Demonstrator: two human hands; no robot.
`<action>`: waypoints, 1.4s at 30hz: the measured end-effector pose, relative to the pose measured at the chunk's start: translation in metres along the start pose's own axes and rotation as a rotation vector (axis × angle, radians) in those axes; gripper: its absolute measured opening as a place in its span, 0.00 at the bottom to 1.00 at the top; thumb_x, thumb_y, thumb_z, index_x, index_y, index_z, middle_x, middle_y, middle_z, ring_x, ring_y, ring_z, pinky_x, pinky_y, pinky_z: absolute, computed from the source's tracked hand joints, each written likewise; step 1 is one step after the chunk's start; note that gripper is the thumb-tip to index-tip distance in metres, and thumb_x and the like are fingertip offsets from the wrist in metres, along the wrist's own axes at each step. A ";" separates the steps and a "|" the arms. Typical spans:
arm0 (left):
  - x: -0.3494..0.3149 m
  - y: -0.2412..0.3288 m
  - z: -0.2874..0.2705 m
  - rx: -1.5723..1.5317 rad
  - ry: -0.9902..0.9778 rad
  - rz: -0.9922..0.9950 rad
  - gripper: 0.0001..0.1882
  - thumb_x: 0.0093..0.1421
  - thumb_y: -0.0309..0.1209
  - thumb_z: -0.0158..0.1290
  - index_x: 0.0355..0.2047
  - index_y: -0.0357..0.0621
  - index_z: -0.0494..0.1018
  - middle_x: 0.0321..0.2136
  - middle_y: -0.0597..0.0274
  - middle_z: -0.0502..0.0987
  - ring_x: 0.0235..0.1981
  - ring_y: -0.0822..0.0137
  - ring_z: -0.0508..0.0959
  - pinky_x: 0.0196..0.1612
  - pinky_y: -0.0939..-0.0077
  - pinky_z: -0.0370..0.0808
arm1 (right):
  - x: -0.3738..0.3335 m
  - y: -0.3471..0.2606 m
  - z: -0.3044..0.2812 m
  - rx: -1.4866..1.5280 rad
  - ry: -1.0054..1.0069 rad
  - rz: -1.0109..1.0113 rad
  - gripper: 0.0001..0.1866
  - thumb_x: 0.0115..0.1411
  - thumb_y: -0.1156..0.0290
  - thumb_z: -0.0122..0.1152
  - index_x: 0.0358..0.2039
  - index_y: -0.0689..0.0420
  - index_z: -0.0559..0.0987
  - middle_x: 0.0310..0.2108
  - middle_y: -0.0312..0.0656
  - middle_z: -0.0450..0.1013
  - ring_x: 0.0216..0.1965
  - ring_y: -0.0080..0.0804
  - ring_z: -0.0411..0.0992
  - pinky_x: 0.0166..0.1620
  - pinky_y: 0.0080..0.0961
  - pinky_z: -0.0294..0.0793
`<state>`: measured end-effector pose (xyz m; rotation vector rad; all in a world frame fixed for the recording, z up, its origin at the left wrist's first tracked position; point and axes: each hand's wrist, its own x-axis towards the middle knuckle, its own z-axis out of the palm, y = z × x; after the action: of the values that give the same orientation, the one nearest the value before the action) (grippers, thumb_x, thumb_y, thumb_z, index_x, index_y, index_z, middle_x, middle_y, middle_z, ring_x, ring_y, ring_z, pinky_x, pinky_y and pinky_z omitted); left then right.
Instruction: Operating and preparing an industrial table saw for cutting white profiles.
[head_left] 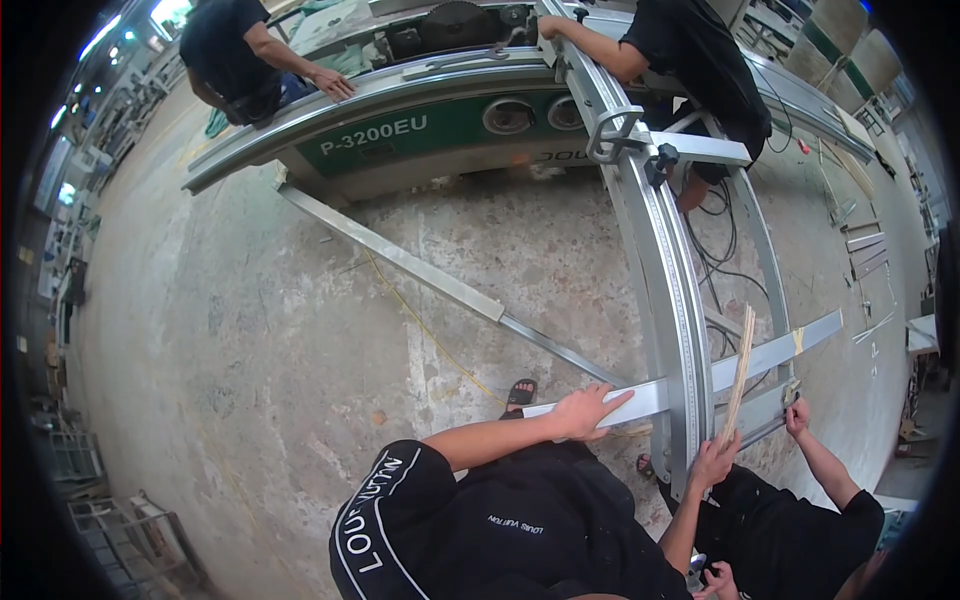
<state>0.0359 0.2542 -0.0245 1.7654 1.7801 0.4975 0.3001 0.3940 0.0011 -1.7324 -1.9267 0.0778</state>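
My left hand (585,412) grips a long flat silver metal bar (650,398) near its left end, fingers stretched along it. The bar crosses a silver aluminium rail (660,240) and runs on to the right, with a yellowish band of tape on it. My right hand (713,462) is closed around the lower end of a thin, rough strip of wood (740,380), which stands up beside the rail. Close to my right, a co-worker's hand (797,415) touches the corner of the metal frame (770,260).
Ahead stands a green and grey sliding table saw (450,130), its blade (455,22) exposed. A slanted support arm (400,255) spans the concrete floor. Two people work at the far side. Black cables (715,250) lie under the frame; a clamp handle (612,135) juts from the rail.
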 end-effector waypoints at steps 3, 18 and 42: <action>0.000 -0.001 0.001 0.002 0.002 0.000 0.42 0.47 0.42 0.51 0.59 0.59 0.41 0.46 0.47 0.59 0.42 0.48 0.67 0.37 0.60 0.72 | 0.001 -0.007 -0.004 0.046 -0.029 -0.013 0.18 0.53 0.64 0.49 0.45 0.55 0.67 0.37 0.48 0.70 0.36 0.45 0.69 0.38 0.34 0.65; 0.000 -0.002 0.005 0.012 0.020 0.010 0.42 0.47 0.41 0.51 0.59 0.58 0.41 0.46 0.47 0.60 0.42 0.48 0.67 0.36 0.61 0.72 | -0.006 0.004 0.002 0.130 0.049 -0.055 0.16 0.50 0.73 0.54 0.41 0.57 0.67 0.35 0.47 0.68 0.38 0.43 0.68 0.39 0.32 0.65; -0.001 -0.001 0.003 -0.004 0.025 0.007 0.42 0.46 0.40 0.52 0.59 0.56 0.42 0.46 0.47 0.59 0.41 0.48 0.68 0.37 0.61 0.72 | -0.004 -0.006 -0.003 0.161 -0.026 -0.170 0.16 0.53 0.71 0.53 0.43 0.60 0.68 0.37 0.48 0.68 0.38 0.44 0.67 0.41 0.31 0.65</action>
<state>0.0365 0.2528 -0.0271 1.7705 1.7889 0.5279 0.2965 0.3885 0.0047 -1.4651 -2.0196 0.1882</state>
